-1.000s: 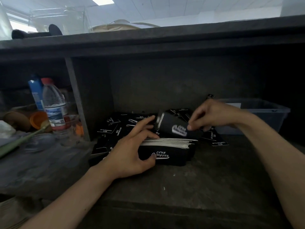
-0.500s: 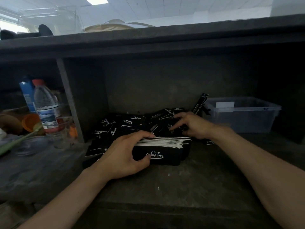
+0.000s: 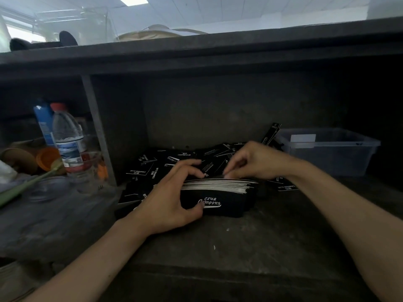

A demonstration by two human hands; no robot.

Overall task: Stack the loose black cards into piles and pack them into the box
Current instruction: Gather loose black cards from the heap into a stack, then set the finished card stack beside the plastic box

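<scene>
A black box (image 3: 226, 203) printed "Club Camping" stands on the dark shelf, filled with a pile of black cards (image 3: 220, 185) whose white edges show. My left hand (image 3: 172, 197) grips the box's left end, thumb on its front and fingers curled over the pile. My right hand (image 3: 253, 160) hovers over the back of the pile with fingers bent down, pinching a black card (image 3: 212, 166) by its edge. Loose black cards (image 3: 148, 168) lie scattered behind and left of the box.
A clear plastic bin (image 3: 327, 153) stands at the right, with a card (image 3: 271, 132) leaning on its corner. A shelf divider (image 3: 98, 131) rises left of the cards. Beyond it stand a water bottle (image 3: 67, 138), a blue container (image 3: 43, 120) and orange lids (image 3: 46, 158).
My right hand put a small stack onto the pile, reached back into the loose cards, and has now come forward over the pile with a card. My left hand stays on the box.
</scene>
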